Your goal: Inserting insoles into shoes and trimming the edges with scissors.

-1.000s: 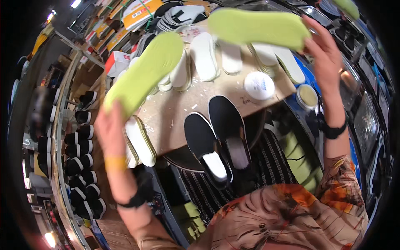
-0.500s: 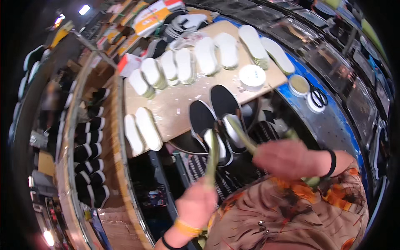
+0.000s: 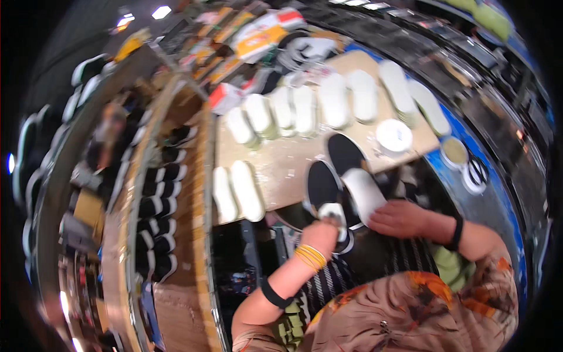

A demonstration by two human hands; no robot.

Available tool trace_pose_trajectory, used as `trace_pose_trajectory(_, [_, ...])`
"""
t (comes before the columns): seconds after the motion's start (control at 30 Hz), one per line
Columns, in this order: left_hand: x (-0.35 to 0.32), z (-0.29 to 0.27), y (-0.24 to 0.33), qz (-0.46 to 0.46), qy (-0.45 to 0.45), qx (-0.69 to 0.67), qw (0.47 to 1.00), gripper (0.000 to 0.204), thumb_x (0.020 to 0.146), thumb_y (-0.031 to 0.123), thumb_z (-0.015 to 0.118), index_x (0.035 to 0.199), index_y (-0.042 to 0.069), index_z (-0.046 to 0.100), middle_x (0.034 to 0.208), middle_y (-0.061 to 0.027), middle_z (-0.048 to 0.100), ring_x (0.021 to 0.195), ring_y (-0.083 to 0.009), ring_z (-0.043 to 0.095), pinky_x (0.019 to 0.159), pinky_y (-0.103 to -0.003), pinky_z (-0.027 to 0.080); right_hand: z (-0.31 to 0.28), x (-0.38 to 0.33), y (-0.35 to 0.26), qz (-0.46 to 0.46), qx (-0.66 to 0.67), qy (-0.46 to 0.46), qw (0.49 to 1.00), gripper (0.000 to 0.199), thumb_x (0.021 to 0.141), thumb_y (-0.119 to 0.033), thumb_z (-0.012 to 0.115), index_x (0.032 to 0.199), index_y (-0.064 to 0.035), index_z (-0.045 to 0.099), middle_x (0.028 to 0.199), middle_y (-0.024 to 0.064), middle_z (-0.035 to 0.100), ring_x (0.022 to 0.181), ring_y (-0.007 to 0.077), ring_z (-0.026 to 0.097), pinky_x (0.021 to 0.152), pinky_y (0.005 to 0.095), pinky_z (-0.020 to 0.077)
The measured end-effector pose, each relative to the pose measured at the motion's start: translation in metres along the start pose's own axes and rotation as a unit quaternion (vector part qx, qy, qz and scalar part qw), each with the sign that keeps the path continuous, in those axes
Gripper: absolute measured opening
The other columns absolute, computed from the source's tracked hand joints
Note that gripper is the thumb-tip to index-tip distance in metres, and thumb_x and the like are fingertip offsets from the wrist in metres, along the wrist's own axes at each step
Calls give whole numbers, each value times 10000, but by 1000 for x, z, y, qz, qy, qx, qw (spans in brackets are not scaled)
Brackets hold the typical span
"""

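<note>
Two black slip-on shoes with white edges lie side by side at the near edge of the work board, toes pointing away. My left hand (image 3: 321, 236) is closed at the opening of the left shoe (image 3: 323, 183), its fingers curled on the white insole (image 3: 333, 212) that lies partly inside. My right hand (image 3: 400, 219) grips the heel end of another white insole (image 3: 363, 193). That insole's front end is at the opening of the right shoe (image 3: 343, 151). My fingertips are partly hidden and slightly blurred.
Stacks of white insoles (image 3: 334, 102) stand along the board's (image 3: 275, 176) far side, with a pair (image 3: 247, 190) at its left. A white round tub (image 3: 394, 136), an open tub (image 3: 454, 152) and black-handled scissors (image 3: 478, 172) are at right. Racked shoes (image 3: 158, 205) stand left.
Both hands have moved in to the shoes. The left insole has gone deeper into its shoe; the right one now lies flatter, white face up. The whole view has shifted.
</note>
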State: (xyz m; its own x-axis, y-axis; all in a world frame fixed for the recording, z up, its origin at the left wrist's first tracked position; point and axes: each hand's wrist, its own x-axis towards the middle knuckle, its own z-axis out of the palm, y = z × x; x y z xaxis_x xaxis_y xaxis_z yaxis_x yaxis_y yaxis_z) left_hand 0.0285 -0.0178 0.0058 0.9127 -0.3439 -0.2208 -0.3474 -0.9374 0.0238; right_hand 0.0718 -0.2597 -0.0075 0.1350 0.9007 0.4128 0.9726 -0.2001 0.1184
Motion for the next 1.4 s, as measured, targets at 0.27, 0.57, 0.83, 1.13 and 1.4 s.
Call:
trace_pose_trajectory(0.27, [62, 27, -4, 22, -225, 200, 953, 131, 766, 185, 572, 795, 154, 696, 845, -60, 671, 812, -190, 651, 666, -315, 508, 11, 12, 28, 57, 58, 24, 996, 259, 705, -155, 527, 942, -53, 506, 868, 40, 527, 839, 184, 542, 732, 291, 449])
trace_pose_trajectory(0.57, [62, -40, 23, 55, -39, -151, 986, 326, 739, 233, 628, 963, 8, 553, 742, -151, 624, 694, -347, 603, 613, -407, 489, 20, 1, 54, 205, 159, 154, 953, 374, 632, -22, 559, 999, -93, 571, 927, 42, 598, 847, 213, 586, 733, 316, 478])
trace_pose_trajectory(0.83, [77, 2, 26, 146, 83, -112, 979, 208, 796, 239, 567, 729, 43, 586, 622, -143, 587, 552, -337, 577, 507, -404, 471, 16, 11, 43, 127, 118, 149, 973, 216, 669, -108, 565, 885, -87, 570, 851, 43, 586, 793, 201, 583, 687, 303, 476])
trace_pose_trajectory(1.13, [8, -20, 25, 136, 54, -198, 969, 205, 800, 146, 568, 953, 11, 537, 802, -167, 587, 731, -331, 590, 631, -382, 482, 29, 29, 25, 166, 173, -193, 951, 131, 671, -198, 575, 686, -68, 575, 725, 69, 597, 753, 232, 591, 621, 341, 473])
trace_pose_trajectory(1.4, [42, 9, -9, -139, 80, -343, 925, 530, 819, 442, 538, 898, -82, 555, 742, -274, 591, 750, -397, 595, 672, -430, 468, 82, 66, 36, 188, 103, -510, 833, 237, 761, -201, 518, 905, -77, 661, 920, 85, 650, 870, 242, 624, 716, 370, 484])
